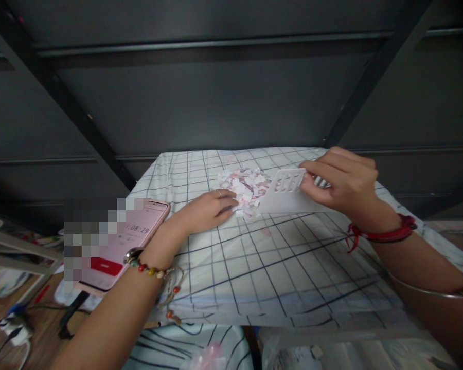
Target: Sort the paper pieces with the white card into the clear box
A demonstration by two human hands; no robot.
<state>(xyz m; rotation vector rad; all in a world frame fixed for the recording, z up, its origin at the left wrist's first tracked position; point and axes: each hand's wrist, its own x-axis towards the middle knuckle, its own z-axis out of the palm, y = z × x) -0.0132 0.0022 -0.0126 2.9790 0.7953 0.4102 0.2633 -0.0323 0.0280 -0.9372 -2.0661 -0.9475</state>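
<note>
A heap of small torn paper scraps (247, 190), white with pink bits, lies on the checked cloth (231, 257). At the heap's left edge, my left hand (212, 208) touches the scraps with slightly bent fingers, open. My right hand (339, 180) pinches the upper edge of a white plastic piece with rows of slots (289, 192). That piece stands on its edge at the right side of the heap, touching or nearly touching the scraps. Its far right part is hidden behind my right hand, and whether it is a box or a flat panel I cannot tell.
A phone (131, 236) showing a timer leans at the cloth's left edge. Dark panels (200, 97) rise behind the table. Below the front edge are a striped light-blue item (177, 347) and a clear bin (351, 349). Plugs and cables (17, 329) lie lower left.
</note>
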